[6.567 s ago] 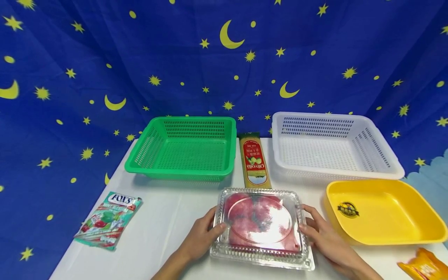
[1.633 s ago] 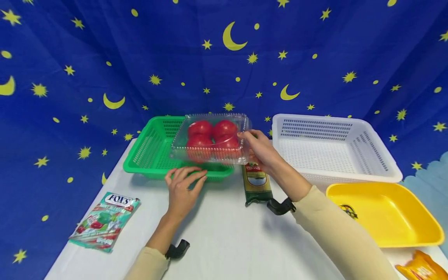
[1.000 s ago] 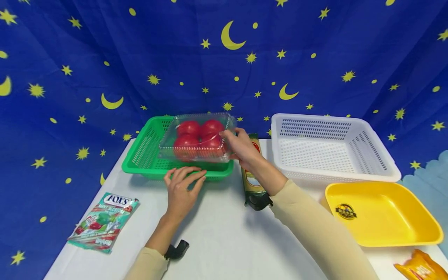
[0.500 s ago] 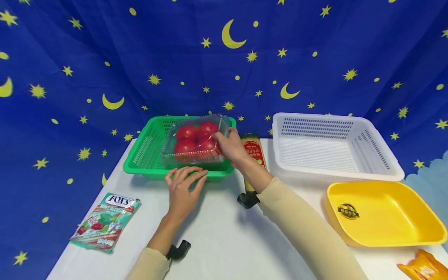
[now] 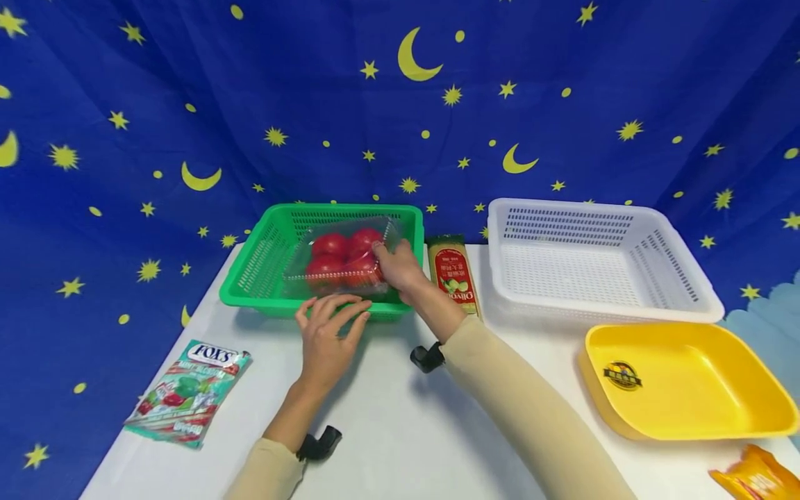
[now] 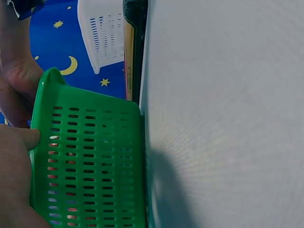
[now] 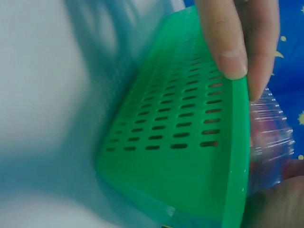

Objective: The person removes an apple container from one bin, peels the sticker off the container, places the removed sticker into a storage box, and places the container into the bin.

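Note:
My right hand (image 5: 400, 267) grips the right end of a clear plastic clamshell box (image 5: 298, 272) holding several red tomatoes (image 5: 330, 244). The box is tilted slightly and sits inside the green basket (image 5: 250, 303), within its rim. Its front edge lies close behind my left hand (image 5: 328, 340). That left hand pinches the basket's front rim, thumb on one side and fingers on the other, as the right wrist view shows. Through the slots of the green basket (image 6: 90, 156) bits of red show in the left wrist view.
A white basket (image 5: 678, 317) stands back right, with a yellow tub (image 5: 600, 410) before it. Between the baskets lies a gold packet (image 5: 451, 274) with a red label. A Fox's candy bag (image 5: 190, 392) lies left, an orange packet (image 5: 756, 476) at the front right corner.
Both hands first held the tomato box on the table. My left hand now holds the green basket's rim. My right hand has carried the box left and lowered it into the basket.

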### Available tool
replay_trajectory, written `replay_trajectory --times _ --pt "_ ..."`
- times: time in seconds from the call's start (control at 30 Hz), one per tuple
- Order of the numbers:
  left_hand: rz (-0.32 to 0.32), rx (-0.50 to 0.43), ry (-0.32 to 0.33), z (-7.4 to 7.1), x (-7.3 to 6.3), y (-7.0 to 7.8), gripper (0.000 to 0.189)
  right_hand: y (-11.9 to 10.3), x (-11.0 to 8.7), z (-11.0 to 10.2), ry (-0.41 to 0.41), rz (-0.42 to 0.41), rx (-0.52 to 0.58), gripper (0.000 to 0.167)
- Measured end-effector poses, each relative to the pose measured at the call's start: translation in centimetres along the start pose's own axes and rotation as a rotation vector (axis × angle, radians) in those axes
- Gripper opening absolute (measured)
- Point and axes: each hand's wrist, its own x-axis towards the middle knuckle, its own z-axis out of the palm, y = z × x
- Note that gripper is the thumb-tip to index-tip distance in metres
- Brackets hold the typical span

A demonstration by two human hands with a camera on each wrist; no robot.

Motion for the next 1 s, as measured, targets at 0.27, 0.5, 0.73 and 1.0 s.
replay_trajectory --times 0.27,0.5,0.73,1.0 --pt "-0.003 0.000 -0.005 -0.2 -0.1 -0.2 0.023 -0.3 0.0 0.3 0.005 0.046 -0.025 0.067" --pt "0.001 0.000 -0.008 0.0 -0.1 -0.1 0.026 0.0 0.1 0.0 -0.014 0.045 -0.013 0.068" --pt "-0.010 -0.002 0.003 -0.3 -0.4 -0.1 0.024 0.1 -0.3 0.4 -0.025 0.007 0.017 0.064" --pt "-0.007 -0.006 0.000 0.0 -0.1 0.0 0.021 0.2 -1.8 -1.0 -0.041 0.014 0.087 0.059"
